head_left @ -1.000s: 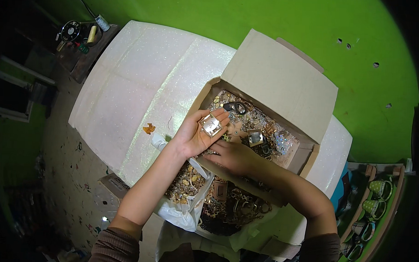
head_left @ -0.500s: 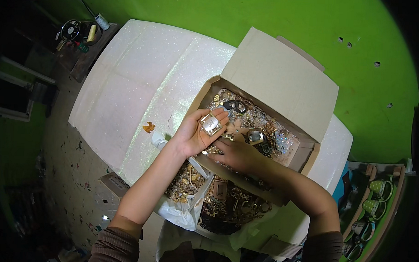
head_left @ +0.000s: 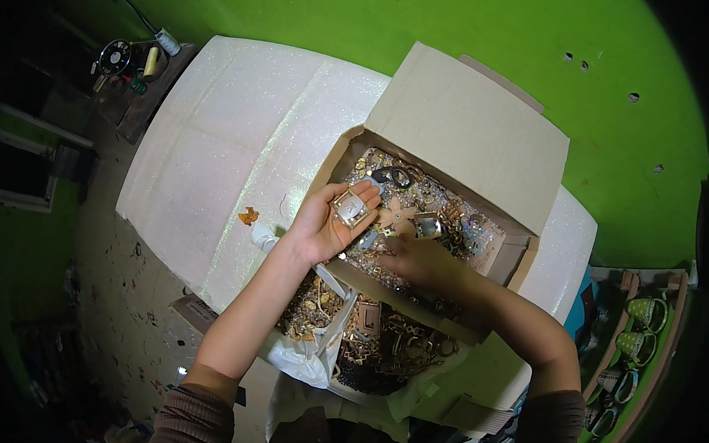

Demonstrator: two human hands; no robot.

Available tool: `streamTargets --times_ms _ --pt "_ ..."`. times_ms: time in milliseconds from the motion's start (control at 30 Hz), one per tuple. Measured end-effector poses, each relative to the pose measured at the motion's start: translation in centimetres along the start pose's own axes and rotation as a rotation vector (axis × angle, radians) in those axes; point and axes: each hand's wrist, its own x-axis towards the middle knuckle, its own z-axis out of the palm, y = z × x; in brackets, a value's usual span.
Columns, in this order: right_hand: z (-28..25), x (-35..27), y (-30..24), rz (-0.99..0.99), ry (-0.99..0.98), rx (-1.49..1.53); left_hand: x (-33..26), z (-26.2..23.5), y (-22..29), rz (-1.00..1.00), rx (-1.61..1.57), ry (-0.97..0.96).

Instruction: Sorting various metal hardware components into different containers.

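Note:
My left hand (head_left: pixel 323 230) is palm up over the left part of an open cardboard box (head_left: pixel 337 160), with a rectangular gold-rimmed metal buckle (head_left: pixel 350 209) lying across its fingers. Lower and to the right, my right hand (head_left: pixel 423 263) reaches into the box among small metal trinkets and beads. Its fingers point down and are partly hidden and blurred. Close to its fingertips lie a beige flower ornament (head_left: pixel 398 214) and a square framed buckle (head_left: pixel 428 226). A black ring-shaped piece (head_left: pixel 401 177) rests farther back in the box.
The box stands on a table with a glittery white cover (head_left: pixel 241 124). In front are a white plastic bag (head_left: pixel 303 362) and more gold and dark metal pieces (head_left: pixel 413 345). A scrap of orange-brown material (head_left: pixel 248 216) lies left. Sandals (head_left: pixel 637 347) hang on a rack at right.
My right hand has shifted right, away from the left hand, uncovering a grey piece and trinkets between them. The left hand still bears the buckle, its fingers slightly more curled.

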Motion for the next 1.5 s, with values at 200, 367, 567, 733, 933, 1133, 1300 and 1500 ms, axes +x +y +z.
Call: streamTargets --times_ms 200,367,567,733,933,1133,1300,1500 --pt "-4.5 -0.2 1.5 0.417 -0.098 0.698 -0.4 0.6 -0.4 0.007 0.004 0.041" --pt "-8.0 0.1 1.7 0.358 0.021 0.829 0.1 1.2 -1.9 -0.040 -0.031 0.016" --pt "-10.8 1.6 -1.3 0.396 0.104 0.828 0.6 0.8 -3.4 -0.056 -0.116 -0.177" --pt "-10.4 1.8 -1.5 0.367 0.209 0.698 0.9 1.5 -4.6 0.001 -0.133 0.026" --pt "-9.7 2.7 -3.3 0.206 0.225 0.500 1.3 -0.9 -4.8 -0.198 -0.350 -0.501" --pt "-10.6 1.6 -3.0 0.193 0.348 0.588 -0.3 2.4 -4.7 0.019 -0.146 0.064" --pt "-5.5 -1.6 -0.5 0.344 0.137 0.574 -0.2 1.7 -3.6 0.049 -0.275 0.049" --pt "1.0 -3.1 -0.1 0.145 -0.066 -0.028 -0.4 1.7 -3.5 0.076 -0.240 0.088"
